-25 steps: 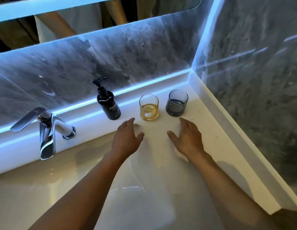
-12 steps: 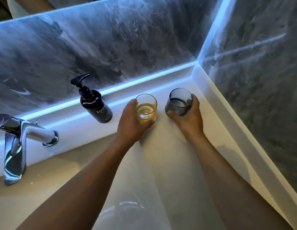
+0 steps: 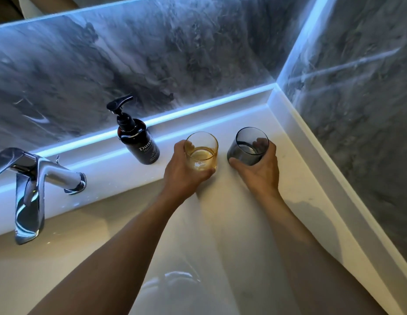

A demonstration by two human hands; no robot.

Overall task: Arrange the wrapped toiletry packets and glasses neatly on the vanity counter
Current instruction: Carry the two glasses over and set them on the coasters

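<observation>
An amber glass [image 3: 203,151] stands upright on the white vanity counter [image 3: 295,192] near the back ledge. My left hand [image 3: 183,173] is wrapped around its left and near side. Just to its right stands a smoky grey glass [image 3: 246,145], tilted slightly, with my right hand [image 3: 260,169] gripping it from the right and front, fingers showing through the glass. No wrapped toiletry packets are in view.
A dark pump bottle of hand wash [image 3: 136,137] stands left of the amber glass. A chrome faucet [image 3: 27,180] juts over the white basin [image 3: 68,258] at the left. Grey marble walls [image 3: 357,110] close the back and right; a lit ledge [image 3: 198,114] runs along the back.
Both hands moved forward from the counter and closed around the two glasses. Since half a second ago they keep their hold, and the grey glass sits slightly tilted.
</observation>
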